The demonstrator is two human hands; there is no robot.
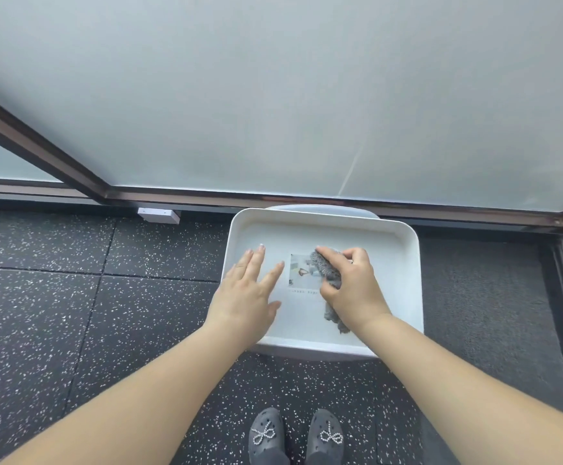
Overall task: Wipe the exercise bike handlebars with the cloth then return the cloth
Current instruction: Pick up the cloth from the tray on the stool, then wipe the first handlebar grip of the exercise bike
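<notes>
A speckled black floor [72, 313] carries a white tray [404, 250]. At the tray's nine o'clock the left hand [244, 297] lies flat, fingers released. At three o'clock the right hand [350, 283] grips the grey cloth [323, 266] inside the tray.

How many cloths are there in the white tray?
1: a grey cloth in the white tray, gripped by the right hand. Another could be hidden beneath the hands.

No text can be read. A paper sheet [301, 280] lying in the white tray [404, 250] carries a small photo and one printed line beneath, too blurred to make out.
</notes>
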